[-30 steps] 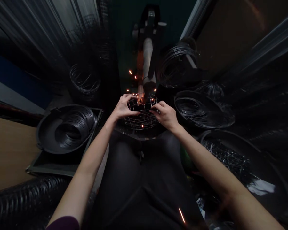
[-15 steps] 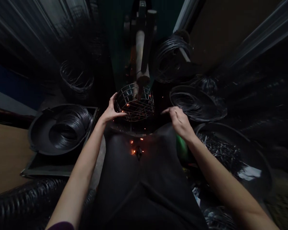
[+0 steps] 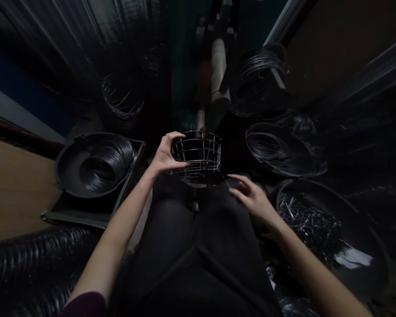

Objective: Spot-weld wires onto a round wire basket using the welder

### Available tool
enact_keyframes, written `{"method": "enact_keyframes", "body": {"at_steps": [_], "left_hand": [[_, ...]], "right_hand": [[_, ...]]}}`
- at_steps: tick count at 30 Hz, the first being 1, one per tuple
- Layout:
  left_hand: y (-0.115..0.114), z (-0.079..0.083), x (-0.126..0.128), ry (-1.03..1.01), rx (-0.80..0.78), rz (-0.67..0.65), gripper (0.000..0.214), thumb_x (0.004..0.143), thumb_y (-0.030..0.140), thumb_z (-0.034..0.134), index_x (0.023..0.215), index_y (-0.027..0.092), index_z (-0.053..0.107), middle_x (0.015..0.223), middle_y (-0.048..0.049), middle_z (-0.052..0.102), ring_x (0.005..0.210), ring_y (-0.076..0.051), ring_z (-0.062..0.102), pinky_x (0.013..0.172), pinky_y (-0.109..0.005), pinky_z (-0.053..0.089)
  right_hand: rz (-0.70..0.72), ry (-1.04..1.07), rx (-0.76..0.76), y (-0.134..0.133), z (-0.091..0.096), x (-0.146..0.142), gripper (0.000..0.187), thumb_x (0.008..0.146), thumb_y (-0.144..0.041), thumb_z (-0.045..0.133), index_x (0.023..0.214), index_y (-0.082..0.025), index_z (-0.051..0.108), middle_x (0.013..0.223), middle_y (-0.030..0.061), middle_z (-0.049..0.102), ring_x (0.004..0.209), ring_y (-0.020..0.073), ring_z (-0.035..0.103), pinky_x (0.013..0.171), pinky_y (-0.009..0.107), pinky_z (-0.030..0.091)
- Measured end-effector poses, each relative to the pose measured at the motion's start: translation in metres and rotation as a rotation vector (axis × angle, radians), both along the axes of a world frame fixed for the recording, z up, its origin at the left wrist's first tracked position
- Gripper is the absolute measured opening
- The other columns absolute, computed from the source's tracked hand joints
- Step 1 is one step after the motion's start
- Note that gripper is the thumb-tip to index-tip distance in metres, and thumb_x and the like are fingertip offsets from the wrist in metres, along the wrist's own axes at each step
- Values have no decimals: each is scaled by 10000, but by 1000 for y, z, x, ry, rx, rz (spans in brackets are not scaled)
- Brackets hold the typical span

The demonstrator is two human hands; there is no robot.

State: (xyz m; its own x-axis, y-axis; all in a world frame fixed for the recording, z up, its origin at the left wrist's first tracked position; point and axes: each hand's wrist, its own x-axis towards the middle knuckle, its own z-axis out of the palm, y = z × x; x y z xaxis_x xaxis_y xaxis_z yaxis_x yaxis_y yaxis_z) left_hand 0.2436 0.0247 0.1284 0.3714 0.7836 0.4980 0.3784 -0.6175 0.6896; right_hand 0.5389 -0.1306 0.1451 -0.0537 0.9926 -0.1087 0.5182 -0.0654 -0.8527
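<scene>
My left hand [image 3: 165, 156] is closed on the left side of a round wire basket [image 3: 201, 150], fingers over the rim and thumb lower down. The basket's open lattice is tilted, just under the lower end of a machine's arm. To the right of the basket, my right hand [image 3: 251, 198] pinches a short thin piece of wire [image 3: 225, 180] between thumb and fingertips. That wire is apart from the basket. A dark apron [image 3: 201, 237] covers my lap below both hands.
The machine's pale cylindrical arm [image 3: 219, 66] stands ahead. On the left, a round tray [image 3: 67, 169] holds a wire coil [image 3: 107, 165]. To the right are a pan [image 3: 303, 160] with coiled wire and a large basin [image 3: 366, 233] with short wire pieces [image 3: 306, 215] and a white scrap.
The orange sparks around the basket and apron are gone. The basket has come lower, below the machine's arm, with my left hand gripping it more closely. My right hand now shows a wire piece.
</scene>
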Motion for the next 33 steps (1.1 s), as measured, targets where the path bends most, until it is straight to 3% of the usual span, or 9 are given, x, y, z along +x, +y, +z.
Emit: {"method": "enact_keyframes", "body": {"at_steps": [3, 5, 7, 10, 13, 15, 23, 33], "left_hand": [[-10, 20, 10, 228, 71, -13, 684, 564, 403, 865, 1156, 249, 560, 1332, -108, 506, 1262, -319, 474, 1100, -496, 385], [-11, 26, 17, 298, 85, -18, 619, 574, 390, 857, 1114, 238, 596, 1350, -118, 488, 1264, -334, 461, 1094, -515, 383], [-10, 26, 21, 311, 99, -31, 576, 591, 368, 843, 1099, 214, 618, 1357, -137, 473, 1272, -342, 448, 1093, -519, 381], [-9, 23, 24, 285, 100, -54, 584, 592, 366, 846, 1105, 187, 630, 1352, -158, 464, 1266, -345, 449, 1084, -512, 396], [-8, 19, 25, 266, 75, -62, 602, 589, 380, 852, 1118, 203, 627, 1345, -142, 468, 1254, -337, 457, 1073, -515, 410], [-7, 16, 25, 256, 56, -58, 597, 595, 373, 849, 1124, 215, 622, 1346, -132, 466, 1256, -332, 457, 1076, -523, 411], [0, 12, 29, 210, 47, -32, 594, 586, 353, 854, 1114, 223, 616, 1346, -126, 462, 1268, -334, 449, 1084, -536, 410], [11, 15, 31, 206, 25, -51, 599, 582, 347, 852, 1118, 222, 613, 1349, -123, 455, 1286, -332, 440, 1106, -543, 386]], "right_hand": [[135, 57, -22, 41, 40, -32, 378, 810, -479, 663, 1032, -179, 723, 753, 23, 668, 608, 150, 577, 563, 272, 460], [191, 0, -52, 67, 52, -47, 354, 820, -466, 656, 961, -155, 748, 731, 26, 684, 584, 141, 573, 552, 258, 439], [195, -177, 36, 85, 54, -56, 299, 865, -402, 622, 971, -157, 757, 765, 35, 716, 623, 147, 610, 601, 258, 449], [282, -589, 252, 91, 50, -63, 289, 918, -329, 586, 1124, -179, 722, 1002, 74, 749, 829, 197, 687, 707, 274, 464], [427, -918, 303, 83, 47, -65, 364, 945, -275, 534, 1291, -204, 621, 1163, 81, 713, 876, 222, 700, 614, 270, 428], [471, -1018, 313, 80, 48, -64, 346, 966, -232, 464, 1273, -227, 621, 1175, 59, 710, 845, 203, 701, 555, 259, 382], [469, -1081, 379, 89, 54, -59, 306, 980, -283, 426, 1170, -272, 666, 1137, 19, 724, 783, 172, 690, 508, 252, 306], [490, -1081, 381, 100, 61, -56, 309, 960, -262, 469, 1204, -276, 659, 1152, 24, 721, 817, 187, 701, 539, 257, 360]]}}
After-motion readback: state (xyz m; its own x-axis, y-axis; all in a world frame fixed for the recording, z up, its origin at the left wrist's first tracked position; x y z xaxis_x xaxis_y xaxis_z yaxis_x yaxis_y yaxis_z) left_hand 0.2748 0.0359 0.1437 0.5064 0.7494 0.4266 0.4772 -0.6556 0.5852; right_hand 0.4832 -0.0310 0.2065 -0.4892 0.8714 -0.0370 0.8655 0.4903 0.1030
